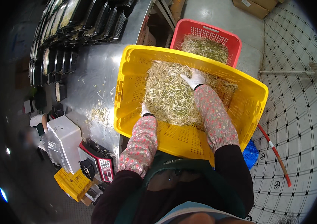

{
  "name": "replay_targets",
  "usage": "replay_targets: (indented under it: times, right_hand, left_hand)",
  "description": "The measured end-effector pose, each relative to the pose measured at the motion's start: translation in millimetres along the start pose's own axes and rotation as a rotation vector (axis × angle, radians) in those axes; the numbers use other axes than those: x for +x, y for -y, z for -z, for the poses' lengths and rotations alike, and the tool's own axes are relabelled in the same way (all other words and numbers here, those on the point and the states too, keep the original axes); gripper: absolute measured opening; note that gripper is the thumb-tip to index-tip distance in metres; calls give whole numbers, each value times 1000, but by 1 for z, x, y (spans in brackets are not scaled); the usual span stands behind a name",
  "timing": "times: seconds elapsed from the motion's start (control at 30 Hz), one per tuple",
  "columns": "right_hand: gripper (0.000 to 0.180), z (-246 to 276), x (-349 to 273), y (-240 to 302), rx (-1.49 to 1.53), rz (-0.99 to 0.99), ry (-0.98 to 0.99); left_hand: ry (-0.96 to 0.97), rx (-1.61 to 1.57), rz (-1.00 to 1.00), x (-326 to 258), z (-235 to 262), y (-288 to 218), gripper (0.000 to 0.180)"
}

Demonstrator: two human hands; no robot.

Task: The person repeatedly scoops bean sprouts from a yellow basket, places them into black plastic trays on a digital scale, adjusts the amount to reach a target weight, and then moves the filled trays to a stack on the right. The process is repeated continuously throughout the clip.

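Note:
A big yellow perforated crate (179,140) stands in front of me, with a thick mat of pale bean sprouts (171,91) inside. My left hand (146,109), in a white glove, grips the mat at its near left edge, and its fingertips are partly buried. At the far right side of the mat, my right hand (195,79), also gloved, holds it with the thumb over the top and the fingers along the edge. Loose sprouts lie in the crate to the right of my right hand. Flowered sleeve covers are on both forearms.
Behind the crate sits a red basket (237,46) of sprouts. On the left, a metal table (95,71) bears stacked black trays (91,22), scattered sprouts, a white box (64,134) and a red scale (104,168). Another person (37,121) is beyond it. A red-and-white pole (276,156) lies right.

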State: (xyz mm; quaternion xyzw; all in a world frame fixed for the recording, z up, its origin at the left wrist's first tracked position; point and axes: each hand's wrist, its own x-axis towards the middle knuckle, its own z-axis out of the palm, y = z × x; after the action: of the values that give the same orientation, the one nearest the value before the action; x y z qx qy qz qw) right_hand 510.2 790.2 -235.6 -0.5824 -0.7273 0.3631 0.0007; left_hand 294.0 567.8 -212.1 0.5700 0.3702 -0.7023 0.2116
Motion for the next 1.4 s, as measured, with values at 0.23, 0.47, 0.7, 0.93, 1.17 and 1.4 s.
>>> replay_targets:
  times: [0.23,0.47,0.7,0.93,1.17,1.4]
  right_hand:
    - [121,1,9,24,97,-116,167]
    - [97,-32,-60,-20,757,-342,147]
    - [96,-9,-116,-87,273,-480,-191]
    - [126,36,-61,-18,235,-457,135]
    - [107,4,-75,-40,701,-505,218]
    - [93,43,-135,5,970,-48,-11]
  left_hand:
    - [58,1919,-104,34,-1,-2,72]
    - [425,3018,-994,47,27,-13,82]
    - [899,3180,-706,45,59,-14,83]
    - [81,3003,-1255,114,43,-58,98]
    - [-20,3109,-443,60,58,-35,91]
    - [95,2520,607,76,77,-43,85]
